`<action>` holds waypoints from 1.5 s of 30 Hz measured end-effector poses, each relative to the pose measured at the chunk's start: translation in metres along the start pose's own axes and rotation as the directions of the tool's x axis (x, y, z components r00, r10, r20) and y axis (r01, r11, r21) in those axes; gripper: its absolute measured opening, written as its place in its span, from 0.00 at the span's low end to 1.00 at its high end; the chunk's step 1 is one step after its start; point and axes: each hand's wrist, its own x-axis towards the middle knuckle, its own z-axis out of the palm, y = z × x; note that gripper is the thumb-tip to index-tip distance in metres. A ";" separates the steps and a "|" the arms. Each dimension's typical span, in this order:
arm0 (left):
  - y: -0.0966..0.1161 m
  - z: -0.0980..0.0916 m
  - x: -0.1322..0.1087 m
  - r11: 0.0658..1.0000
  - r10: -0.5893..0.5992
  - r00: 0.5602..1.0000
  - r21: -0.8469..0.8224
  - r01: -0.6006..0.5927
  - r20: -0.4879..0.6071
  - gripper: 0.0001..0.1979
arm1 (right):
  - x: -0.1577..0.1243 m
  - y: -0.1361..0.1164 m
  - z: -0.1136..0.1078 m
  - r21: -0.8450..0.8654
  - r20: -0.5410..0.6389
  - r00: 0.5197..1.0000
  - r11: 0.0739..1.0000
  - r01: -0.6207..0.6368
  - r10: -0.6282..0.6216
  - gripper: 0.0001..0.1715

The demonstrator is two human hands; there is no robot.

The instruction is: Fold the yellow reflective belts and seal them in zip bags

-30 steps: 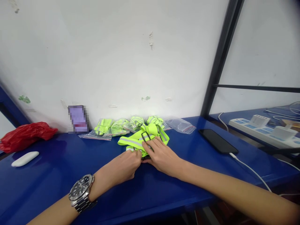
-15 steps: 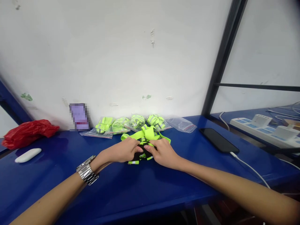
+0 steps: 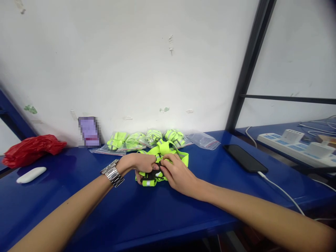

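Both hands are on a bundle of neon-yellow reflective straps (image 3: 165, 148) with black parts, low over the blue table. My left hand (image 3: 144, 164), with a steel watch on its wrist, is closed around the left side of the bundle, thumb on the black part. My right hand (image 3: 178, 175) pinches the bundle from the right with thumb and fingers. Loops of strap stick up behind the hands, and a strap end with a silver stripe hangs out in front. What lies under the fingers is hidden.
Several clear bags with rolled yellow straps (image 3: 117, 140) line the wall, beside a flat clear zip bag (image 3: 203, 140). A red plastic bag (image 3: 31, 149), a white case (image 3: 31, 174) and a propped phone (image 3: 90, 131) are left. A charging phone (image 3: 245, 158) and power strip (image 3: 296, 145) are right.
My left hand has shifted right and wrapped further around the bundle, its fingers now showing underneath. My right hand has turned and gone from a closed grip to a fingertip pinch.
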 end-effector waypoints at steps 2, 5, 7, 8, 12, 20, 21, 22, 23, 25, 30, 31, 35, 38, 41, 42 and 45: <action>0.004 0.002 -0.002 0.998 -0.033 0.999 0.048 0.034 -0.018 0.11 | -0.001 -0.001 -0.005 -0.034 0.054 0.995 0.996 0.085 -0.083 0.13; 0.007 0.011 -0.006 0.986 -0.033 0.988 0.157 0.057 -0.148 0.14 | -0.001 -0.001 -0.013 -0.055 0.145 0.979 0.987 0.153 -0.143 0.25; 0.006 0.019 -0.009 0.973 0.004 0.962 0.224 0.059 -0.272 0.14 | -0.001 0.000 -0.015 -0.069 0.181 0.974 0.986 0.153 -0.138 0.25; 0.004 0.024 -0.010 0.966 0.026 0.946 0.250 0.059 -0.324 0.13 | -0.001 0.001 -0.016 -0.075 0.189 0.973 0.986 0.147 -0.131 0.23; -0.006 0.041 -0.012 0.974 0.067 0.862 0.222 0.053 -0.503 0.14 | -0.001 0.004 -0.014 -0.053 0.174 0.977 0.989 0.136 -0.125 0.21; -0.012 0.054 -0.029 0.836 -0.210 0.783 -0.522 -0.166 -0.586 0.18 | -0.006 0.012 -0.008 0.031 0.118 0.992 0.998 0.050 -0.053 0.27; -0.013 0.055 -0.032 0.734 -0.202 0.823 -0.638 -0.232 -0.532 0.20 | -0.007 0.012 -0.007 0.039 0.114 0.993 0.998 0.040 -0.044 0.27; -0.015 0.057 -0.035 0.636 -0.189 0.852 -0.722 -0.273 -0.489 0.22 | -0.007 0.013 -0.007 0.047 0.111 0.993 0.998 0.032 -0.037 0.28; -0.017 0.058 -0.035 0.567 -0.183 0.867 -0.770 -0.292 -0.463 0.23 | -0.006 0.013 -0.007 0.053 0.109 0.994 0.998 0.025 -0.031 0.28; -0.023 0.062 -0.033 0.564 -0.201 0.847 -0.765 -0.312 -0.493 0.20 | -0.006 0.014 -0.007 0.063 0.110 0.994 0.998 0.021 -0.028 0.29; -0.028 0.065 -0.023 0.946 -0.052 0.620 -0.238 -0.221 -0.783 0.06 | -0.004 0.014 -0.008 0.033 0.133 0.989 0.998 0.059 -0.063 0.29; -0.025 0.066 -0.023 0.980 0.006 0.605 -0.116 -0.163 -0.796 0.08 | -0.004 0.014 -0.009 0.007 0.144 0.987 0.997 0.072 -0.072 0.29; -0.017 0.076 -0.026 0.988 0.150 0.589 0.145 -0.057 -0.794 0.16 | -0.004 0.012 -0.011 -0.100 0.195 0.977 0.989 0.108 -0.087 0.27; -0.018 0.083 -0.032 0.981 0.191 0.628 0.171 -0.093 -0.755 0.17 | -0.004 0.011 -0.011 -0.139 0.205 0.974 0.983 0.123 -0.093 0.25; -0.020 0.086 -0.038 0.970 0.236 0.671 0.208 -0.123 -0.703 0.17 | -0.003 0.012 -0.007 -0.189 0.202 0.975 0.973 0.133 -0.094 0.22; -0.020 0.086 -0.038 0.961 0.264 0.678 0.250 -0.121 -0.686 0.20 | -0.003 0.012 -0.006 -0.211 0.200 0.976 0.968 0.133 -0.091 0.22; -0.019 0.086 -0.033 0.929 0.311 0.697 0.362 -0.078 -0.647 0.19 | -0.003 0.012 -0.004 -0.253 0.204 0.977 0.960 0.120 -0.069 0.20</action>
